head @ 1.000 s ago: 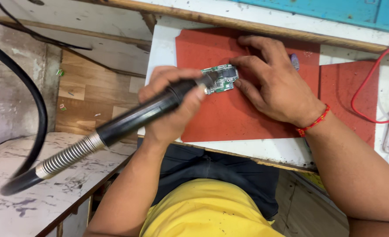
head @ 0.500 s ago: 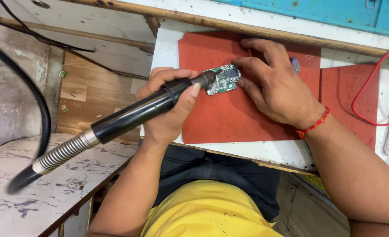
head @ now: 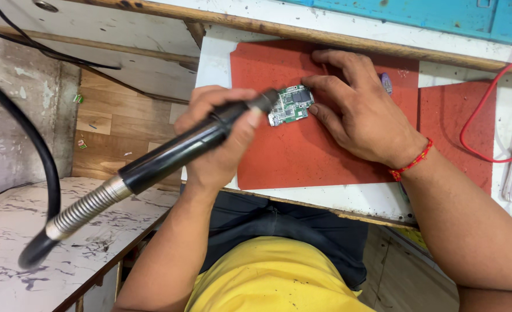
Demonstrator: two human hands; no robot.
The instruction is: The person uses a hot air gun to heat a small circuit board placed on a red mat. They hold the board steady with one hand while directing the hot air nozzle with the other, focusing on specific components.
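Observation:
My left hand (head: 218, 138) is wrapped around a black pen-shaped handpiece (head: 175, 153) with a metal spring collar and a thick black hose. Its nozzle points at the left edge of a small green circuit board (head: 293, 105). The board lies on a red mat (head: 302, 156). My right hand (head: 363, 115), with a red thread at the wrist, rests on the mat and pins the board's right side with its fingertips.
A second red mat (head: 452, 115) lies to the right, with a red wire (head: 481, 110) looping over it. A blue box (head: 441, 14) runs along the back edge. A marbled white surface (head: 13, 254) sits low at the left. The black hose (head: 30, 144) arcs above it.
The handpiece has tilted a little and its hose end has swung lower. The nozzle stays at the board's left edge, and my right hand keeps its hold.

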